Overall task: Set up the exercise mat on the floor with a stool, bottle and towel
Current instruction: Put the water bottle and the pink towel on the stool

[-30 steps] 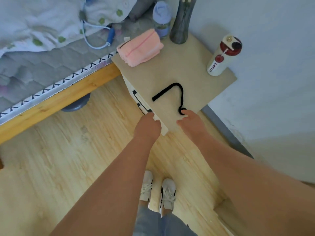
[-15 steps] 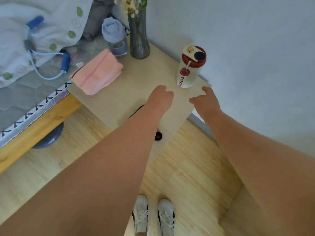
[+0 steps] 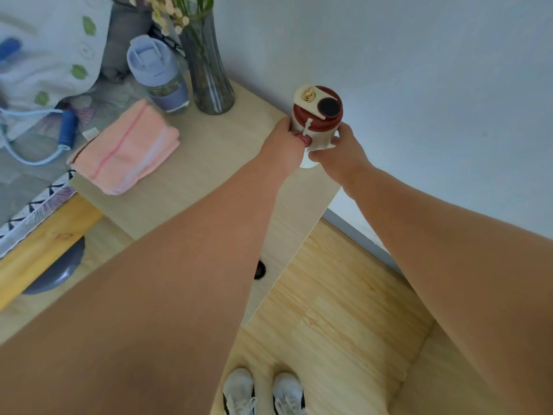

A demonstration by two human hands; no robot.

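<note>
A white bottle with a red lid (image 3: 317, 113) stands at the far right corner of the light wooden bedside table (image 3: 209, 172), against the wall. My left hand (image 3: 284, 145) wraps its left side and my right hand (image 3: 341, 151) wraps its right side, both closed on the bottle's body. A folded pink towel (image 3: 125, 152) lies on the table's left part. No mat or stool is in view.
A lilac bottle (image 3: 158, 74) and a dark glass vase with flowers (image 3: 206, 76) stand at the table's back. A bed with a wooden rail (image 3: 45, 250) lies left, with a blue-handled skipping rope (image 3: 64, 131) on it. A black cord end (image 3: 258, 269) shows under my left arm.
Both hands moved from the table's front edge up to the red-lidded bottle and closed around it. The view has shifted forward over the table.
</note>
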